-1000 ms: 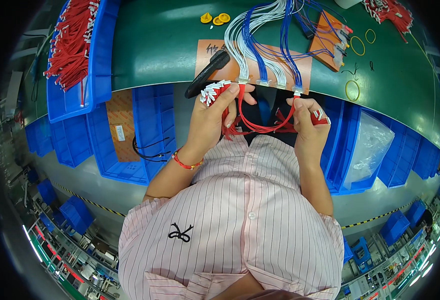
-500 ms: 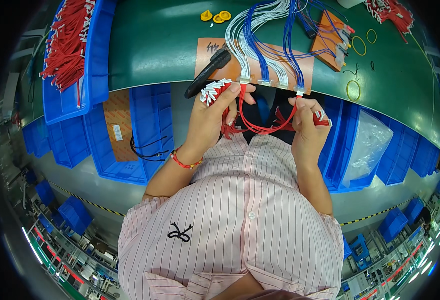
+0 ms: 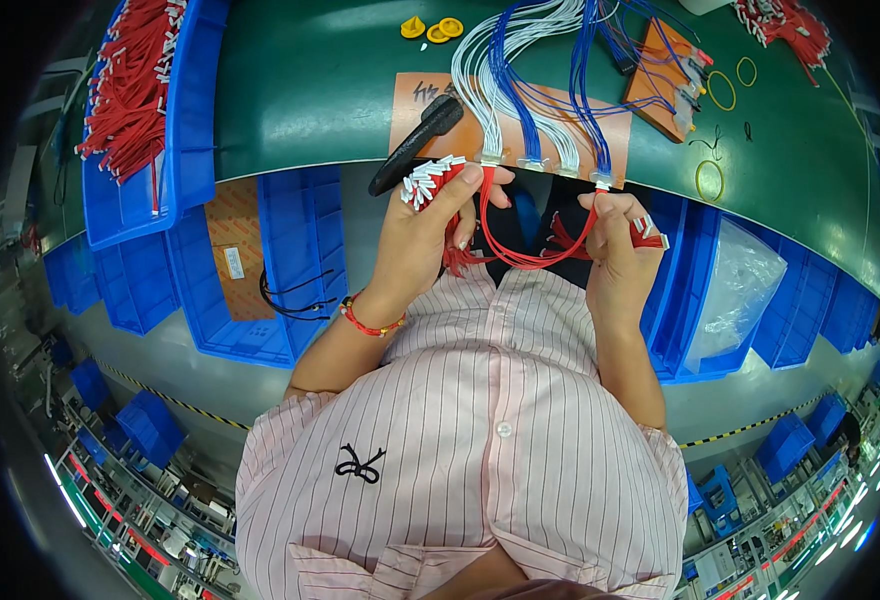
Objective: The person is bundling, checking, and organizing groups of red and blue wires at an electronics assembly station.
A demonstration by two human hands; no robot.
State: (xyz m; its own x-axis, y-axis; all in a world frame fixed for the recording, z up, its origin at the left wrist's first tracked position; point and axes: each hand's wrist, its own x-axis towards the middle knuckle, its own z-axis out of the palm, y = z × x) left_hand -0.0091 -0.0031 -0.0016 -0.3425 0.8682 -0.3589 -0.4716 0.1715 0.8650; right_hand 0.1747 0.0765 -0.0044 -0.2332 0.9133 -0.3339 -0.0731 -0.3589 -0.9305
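At the bench's near edge my left hand [image 3: 430,215] is closed round a bundle of red wires with white connectors [image 3: 432,183]. Its thumb lies by the left end of a looped red wire cable [image 3: 520,262], just under a white connector joined to white wires [image 3: 480,110]. My right hand [image 3: 620,235] pinches the loop's other end, beneath a connector where blue wires [image 3: 580,110] come down. More red wires with white ends [image 3: 648,234] stick out from the right hand's fingers. Between the hands the red loop hangs down in a curve. The fingers partly hide the connectors.
An orange sheet [image 3: 415,110] and a black handle-shaped object [image 3: 420,145] lie on the green bench [image 3: 300,90]. A blue bin [image 3: 195,110] of red cables stands left. Yellow caps [image 3: 445,30], rubber bands [image 3: 709,181] and an orange block [image 3: 660,85] sit farther back. Blue crates [image 3: 290,250] are below.
My right hand has shifted very slightly to the right with its end of the red cable. My left hand keeps its grip and has hardly moved.
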